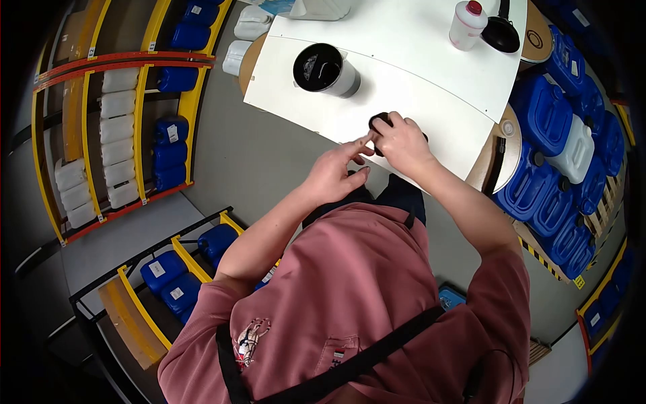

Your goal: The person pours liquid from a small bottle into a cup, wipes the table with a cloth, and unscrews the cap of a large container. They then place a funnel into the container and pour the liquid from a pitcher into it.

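Observation:
At the near edge of the white table (397,67), my right hand (402,143) is closed around a black object (381,122), mostly covered by the fingers. Just left of it, my left hand (338,170) has its fingers apart, the index fingertip reaching toward the black object; whether it touches is unclear. Farther back on the table stands a round container (346,82) with a black open top and a grey-white side.
A bottle with a red cap (465,28) and a black pan-like item (501,34) are at the table's far right. Blue canisters (548,118) are stacked on the right. Shelving with canisters (118,128) stands left.

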The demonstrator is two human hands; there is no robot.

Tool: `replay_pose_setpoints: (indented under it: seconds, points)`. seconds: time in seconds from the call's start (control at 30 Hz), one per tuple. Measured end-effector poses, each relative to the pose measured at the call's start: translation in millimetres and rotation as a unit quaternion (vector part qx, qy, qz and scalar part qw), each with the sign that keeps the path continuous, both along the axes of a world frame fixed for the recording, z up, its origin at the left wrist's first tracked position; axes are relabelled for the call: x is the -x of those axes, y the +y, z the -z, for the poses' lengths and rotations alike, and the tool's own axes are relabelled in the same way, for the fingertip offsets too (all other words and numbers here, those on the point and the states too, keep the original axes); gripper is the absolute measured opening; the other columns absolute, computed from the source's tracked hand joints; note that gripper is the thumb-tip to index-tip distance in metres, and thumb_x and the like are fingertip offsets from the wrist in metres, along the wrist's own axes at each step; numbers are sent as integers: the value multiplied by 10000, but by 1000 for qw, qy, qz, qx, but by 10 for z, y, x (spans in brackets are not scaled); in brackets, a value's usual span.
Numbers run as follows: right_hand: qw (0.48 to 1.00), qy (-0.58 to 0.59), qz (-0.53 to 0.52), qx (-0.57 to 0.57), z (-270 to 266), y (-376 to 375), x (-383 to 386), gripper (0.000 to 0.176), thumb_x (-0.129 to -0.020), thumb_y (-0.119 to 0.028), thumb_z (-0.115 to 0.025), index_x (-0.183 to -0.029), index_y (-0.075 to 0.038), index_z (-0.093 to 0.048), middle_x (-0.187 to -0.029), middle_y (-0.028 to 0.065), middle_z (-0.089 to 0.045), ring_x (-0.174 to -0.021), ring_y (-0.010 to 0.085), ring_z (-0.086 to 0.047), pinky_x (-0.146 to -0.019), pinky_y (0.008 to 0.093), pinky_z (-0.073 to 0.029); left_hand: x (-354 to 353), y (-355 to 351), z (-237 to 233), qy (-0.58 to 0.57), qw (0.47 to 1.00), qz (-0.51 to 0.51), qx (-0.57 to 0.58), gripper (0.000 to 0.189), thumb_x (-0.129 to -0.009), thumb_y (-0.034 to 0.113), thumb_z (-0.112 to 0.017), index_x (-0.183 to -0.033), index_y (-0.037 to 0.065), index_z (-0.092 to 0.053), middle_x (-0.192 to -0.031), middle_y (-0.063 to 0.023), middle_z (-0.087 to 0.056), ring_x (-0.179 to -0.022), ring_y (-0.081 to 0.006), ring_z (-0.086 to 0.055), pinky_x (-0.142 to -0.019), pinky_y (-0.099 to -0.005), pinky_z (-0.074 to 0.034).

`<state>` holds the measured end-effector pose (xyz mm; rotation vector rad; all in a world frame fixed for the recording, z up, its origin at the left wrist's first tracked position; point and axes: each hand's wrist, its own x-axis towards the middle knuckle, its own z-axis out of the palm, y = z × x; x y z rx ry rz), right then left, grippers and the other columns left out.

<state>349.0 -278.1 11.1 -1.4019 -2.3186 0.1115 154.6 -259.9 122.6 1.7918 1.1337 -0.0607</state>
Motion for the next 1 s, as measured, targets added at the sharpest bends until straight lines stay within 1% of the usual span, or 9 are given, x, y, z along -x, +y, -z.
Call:
replay_pose_setpoints:
  seconds: [0.07,0.2,0.23,0.3,0.4,0.57,0.73,0.87,1.0]
  points:
    - [995,7,5,96,250,-100,-84,130,-793,-159,-687,-895,-132,-763,-999,3,-648,-926,236,-606,-689,337,-550,-26,53,-201,-79,996,-43,-28,643,-943,90,-650,-1555,63,-453,-1253,-104,-718,-1027,-188,-697,-946,-342,-542]
    - [984,76,125,102,-16,-165,-118,303,-761,-100,-723,-1038,-200,-793,-1088,-17,-678,-957,242,-612,-762,350,-580,132,203,-104,-75,988,-118,58,615,-970,80,-634,-1553,41,-442,-1303,-104,-696,-1084,-162,-668,-963,-331,-532]
    - [980,88,146,99,-105,-157,-106,389,-733,-81,-741,-1094,-219,-788,-1135,-26,-684,-974,242,-613,-797,353,-583,182,169,0,-80,980,-150,108,588,-979,81,-630,-1539,25,-457,-1327,-108,-679,-1121,-157,-646,-979,-328,-522]
    - [977,140,152,48,-299,-122,-31,371,-735,-98,-740,-1086,-208,-783,-1142,-20,-681,-974,243,-612,-801,355,-578,208,71,200,-134,942,-230,205,500,-996,94,-626,-1475,-8,-522,-1367,-109,-643,-1195,-158,-598,-1038,-322,-483]
    - [983,153,90,-39,-399,-111,154,319,-757,-161,-702,-1068,-170,-773,-1143,3,-662,-966,224,-600,-741,338,-581,109,25,263,-143,922,-263,247,476,-996,81,-616,-1445,-49,-527,-1334,-109,-656,-1220,-157,-600,-1045,-322,-489]
    - [985,145,72,-56,-283,-129,149,290,-777,-177,-715,-1061,-157,-771,-1138,-3,-661,-973,217,-593,-716,322,-583,139,53,282,-134,934,-256,208,515,-970,188,-763,-1371,-77,-577,-1246,-107,-697,-1134,-151,-645,-1036,-306,-497]
    - [988,115,106,-3,-207,-171,129,376,-780,-185,-731,-1148,-108,-742,-1174,22,-653,-1026,229,-592,-782,345,-586,-35,78,496,-154,919,-311,184,341,-979,89,-727,-1270,-58,-630,-1187,-98,-708,-1074,-129,-653,-992,-284,-510]
    - [967,233,76,77,-345,-190,3,521,-765,-194,-765,-1270,-90,-688,-1265,72,-612,-1110,282,-571,-884,404,-573,28,197,609,-220,877,-376,204,143,-977,33,-700,-1118,15,-687,-1098,-60,-715,-965,-122,-657,-927,-279,-515]
    - [928,336,117,107,-330,-158,5,648,-731,-253,-849,-1341,-141,-661,-1330,104,-576,-1190,333,-547,-955,442,-547,-42,253,574,-230,834,-414,284,109,-982,37,-685,-1090,40,-699,-1082,-53,-713,-940,-124,-650,-918,-282,-506]
